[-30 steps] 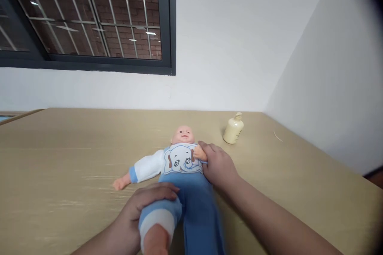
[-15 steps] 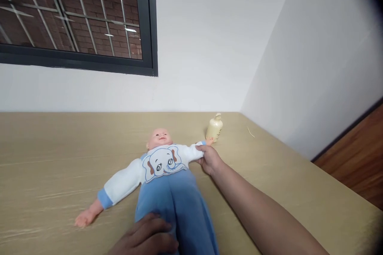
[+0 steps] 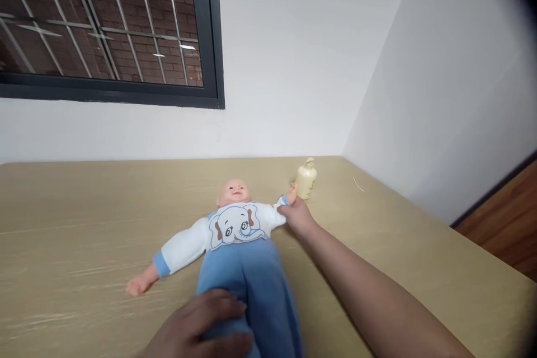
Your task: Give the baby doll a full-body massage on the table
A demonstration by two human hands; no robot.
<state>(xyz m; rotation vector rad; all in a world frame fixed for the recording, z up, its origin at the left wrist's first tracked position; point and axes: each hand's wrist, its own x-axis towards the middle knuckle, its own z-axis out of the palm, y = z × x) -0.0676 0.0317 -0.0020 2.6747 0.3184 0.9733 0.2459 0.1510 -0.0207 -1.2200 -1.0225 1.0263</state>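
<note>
Two hands pin a baby doll point(image 3: 235, 235) flat on its back on a pale wooden table point(image 3: 75, 224), its head toward the wall and its arms flung wide. The right hand point(image 3: 297, 215) is curled around the end of the doll's white sleeve, pinching it near the small plastic fist and drawing that arm out straight to the side. The left hand point(image 3: 201, 327) lies fingers-down over the blue trouser leg at the near edge of view, seemingly pressing the soft body so it does not slide; whether it clasps the cloth cannot be told. A cream pump bottle point(image 3: 306, 179) stands upright just beyond the held sleeve, close to the corner where two white walls meet. A barred window point(image 3: 104, 28) looks onto brick above the table's far side.
</note>
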